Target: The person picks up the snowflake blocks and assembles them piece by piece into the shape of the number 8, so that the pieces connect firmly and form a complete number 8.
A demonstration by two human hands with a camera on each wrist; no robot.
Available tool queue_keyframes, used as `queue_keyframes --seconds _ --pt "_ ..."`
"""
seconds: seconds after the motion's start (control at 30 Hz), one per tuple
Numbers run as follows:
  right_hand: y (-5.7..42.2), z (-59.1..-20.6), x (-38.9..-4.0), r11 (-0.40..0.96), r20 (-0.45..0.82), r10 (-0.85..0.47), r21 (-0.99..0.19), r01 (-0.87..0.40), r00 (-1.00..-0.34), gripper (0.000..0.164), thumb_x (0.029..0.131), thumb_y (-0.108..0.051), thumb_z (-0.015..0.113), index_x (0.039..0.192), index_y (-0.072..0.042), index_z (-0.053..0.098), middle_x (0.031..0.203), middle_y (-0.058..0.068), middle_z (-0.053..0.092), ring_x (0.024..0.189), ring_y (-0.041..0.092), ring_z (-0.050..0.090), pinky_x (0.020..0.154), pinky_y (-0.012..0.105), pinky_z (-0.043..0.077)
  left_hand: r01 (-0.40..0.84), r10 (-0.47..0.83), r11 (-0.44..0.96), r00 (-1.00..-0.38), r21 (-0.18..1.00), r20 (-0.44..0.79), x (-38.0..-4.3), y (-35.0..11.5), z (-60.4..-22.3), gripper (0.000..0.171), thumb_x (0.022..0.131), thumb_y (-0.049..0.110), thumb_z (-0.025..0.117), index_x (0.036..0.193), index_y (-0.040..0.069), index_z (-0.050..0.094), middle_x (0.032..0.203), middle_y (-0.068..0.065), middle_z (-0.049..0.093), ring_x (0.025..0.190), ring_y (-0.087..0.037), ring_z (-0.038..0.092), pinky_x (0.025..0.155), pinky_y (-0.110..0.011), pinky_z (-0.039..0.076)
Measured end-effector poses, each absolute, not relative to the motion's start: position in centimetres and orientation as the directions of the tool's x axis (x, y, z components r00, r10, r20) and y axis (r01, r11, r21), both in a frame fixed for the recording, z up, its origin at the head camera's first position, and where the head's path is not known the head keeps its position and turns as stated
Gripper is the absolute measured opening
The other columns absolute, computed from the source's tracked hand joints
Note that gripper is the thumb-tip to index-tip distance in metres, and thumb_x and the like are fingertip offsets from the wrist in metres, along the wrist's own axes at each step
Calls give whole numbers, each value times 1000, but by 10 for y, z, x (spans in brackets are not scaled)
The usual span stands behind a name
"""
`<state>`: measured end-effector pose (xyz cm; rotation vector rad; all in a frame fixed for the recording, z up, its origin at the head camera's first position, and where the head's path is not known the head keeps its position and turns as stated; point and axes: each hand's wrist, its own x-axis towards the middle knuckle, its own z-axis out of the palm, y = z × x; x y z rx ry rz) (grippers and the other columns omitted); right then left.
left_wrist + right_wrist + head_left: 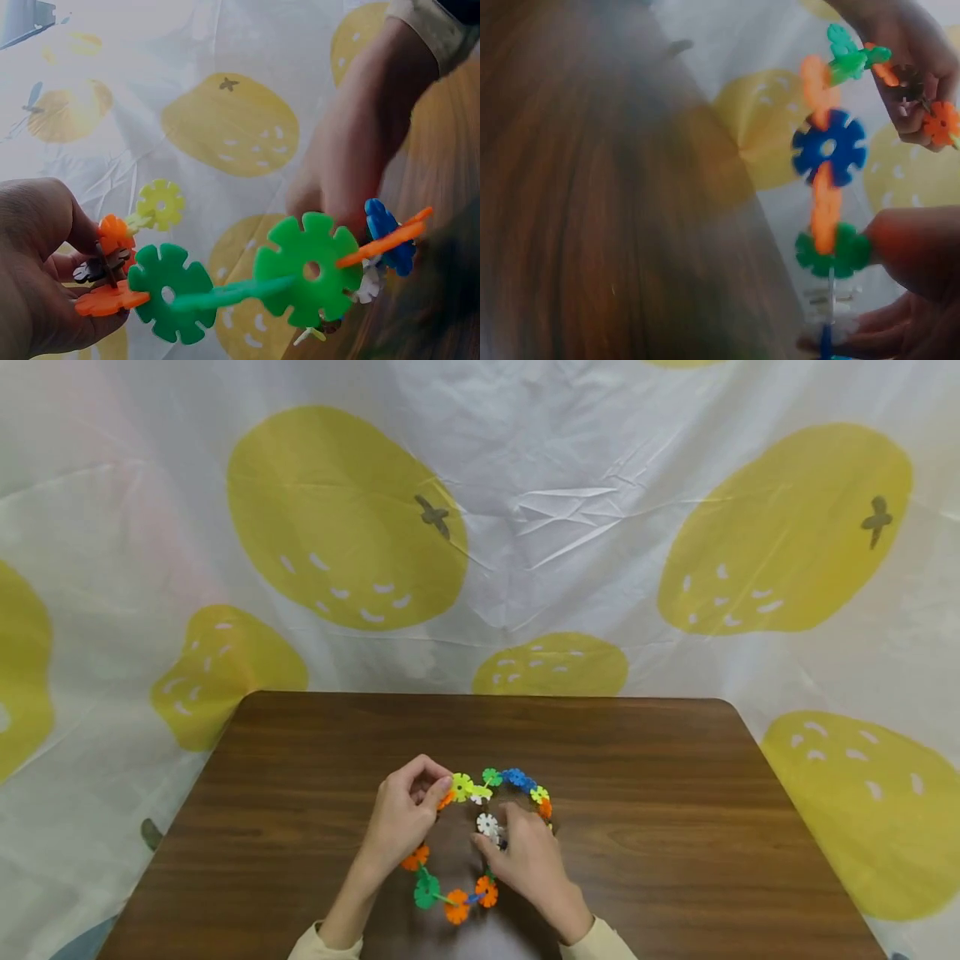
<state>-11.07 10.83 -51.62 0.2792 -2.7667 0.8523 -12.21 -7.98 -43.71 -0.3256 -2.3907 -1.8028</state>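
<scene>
Colourful notched plastic discs, flower-shaped and slotted edge to edge, form a chain (427,890) with two loops. My left hand (405,814) pinches the chain at its left side, beside a yellow-green disc (461,787). In the left wrist view its fingers curl round orange discs (112,300) and a dark disc (101,266). My right hand (534,860) holds the middle strand near a white disc (487,824). In the right wrist view, the thumb lies at a green disc (832,251), with fingers below near blurred white discs. The right hand hides part of the right loop.
Under the hands is a dark wooden table (660,793) with rounded far corners. Behind it hangs a white cloth (525,460) printed with large yellow fruit. Blue discs (515,778) and an orange disc (545,808) belong to the far right loop.
</scene>
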Motion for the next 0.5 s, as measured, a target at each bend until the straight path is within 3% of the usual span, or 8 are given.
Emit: queue_keyframes --seconds 0.13,0.27,0.5 --pt "106 -523 -115 802 272 -110 -544 -247 -956 30 82 -25 82 98 -3 71 79 9 72 65 20 65 56 33 51 237 90 240 -971 942 221 -123 -82 -440 9 96 9 68 93 1 69 83 -10 67 64 -9 54 57 -19 44" --pt "107 -521 -115 783 358 -60 -562 -267 -932 23 81 -22 82 95 -7 71 77 3 72 63 15 63 57 30 49 220 68 223 -975 950 210 -127 -86 -445 10 96 7 69 92 -2 69 84 -11 68 66 -10 58 60 -18 47" --pt "107 -508 -107 779 639 -29 -467 -418 -769 33 76 -22 88 101 -8 72 79 2 70 68 14 62 58 29 50 176 65 172 -984 969 167 -132 -92 -452 4 95 0 67 93 -2 70 86 -15 67 65 -9 58 60 -18 49"
